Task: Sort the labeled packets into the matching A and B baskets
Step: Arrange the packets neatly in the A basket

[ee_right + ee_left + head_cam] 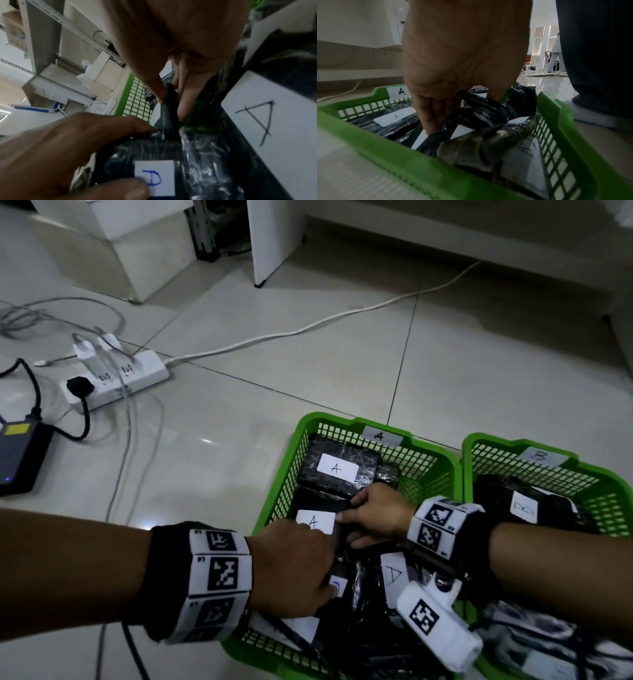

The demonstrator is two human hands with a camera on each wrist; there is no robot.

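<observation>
Green basket A (310,422) holds several black packets, two lying flat with white A labels (337,468). Both hands are inside it. My left hand (308,570) grips a black packet whose white label (154,175) carries a blue letter, partly covered by the thumb. My right hand (349,522) pinches the upright edge of a black packet (169,121) between thumb and fingers (184,105); I cannot tell whether it is the same packet. In the left wrist view my left hand (436,115) has its fingers curled down among the packets. Green basket B (486,446) stands to the right.
Basket B holds black packets, one with a B label (524,508). On the tiled floor to the left lie a white power strip (116,378) with plugs and cables and a dark device (20,453). White furniture (270,241) stands behind. A trouser leg (594,54) is beside basket A.
</observation>
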